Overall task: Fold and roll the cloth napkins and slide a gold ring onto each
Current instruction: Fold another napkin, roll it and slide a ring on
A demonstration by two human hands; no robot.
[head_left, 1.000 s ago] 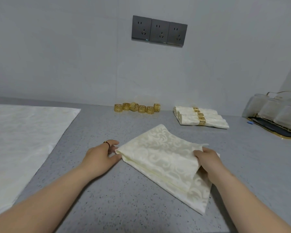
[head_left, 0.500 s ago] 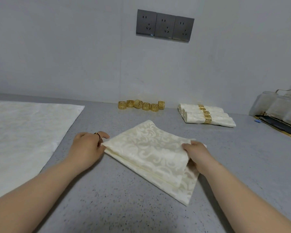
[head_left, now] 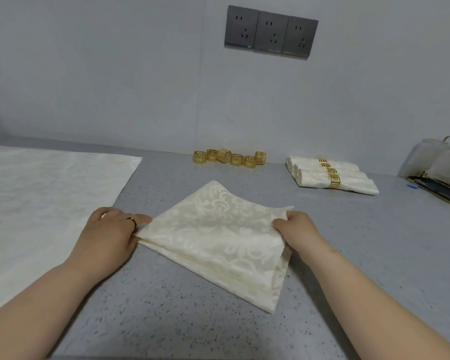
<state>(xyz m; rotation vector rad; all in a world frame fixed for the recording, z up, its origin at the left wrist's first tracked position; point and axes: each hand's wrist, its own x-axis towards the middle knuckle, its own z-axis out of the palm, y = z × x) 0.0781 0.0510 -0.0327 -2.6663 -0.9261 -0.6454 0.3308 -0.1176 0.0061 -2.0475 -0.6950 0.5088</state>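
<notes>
On the grey bench (head_left: 166, 320) the folded cream napkin (head_left: 216, 237) lies flat — left hand (head_left: 109, 235) pinching its left corner, right hand (head_left: 296, 232) gripping the right corner, fingers curled on cloth. Since a second ago the left hand has closed from a touch to a pinch — and the top layer sits squarer over the lower one.

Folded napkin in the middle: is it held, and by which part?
Yes. The left hand pinches the folded napkin at its left corner; the right hand pinches its right corner.
</notes>
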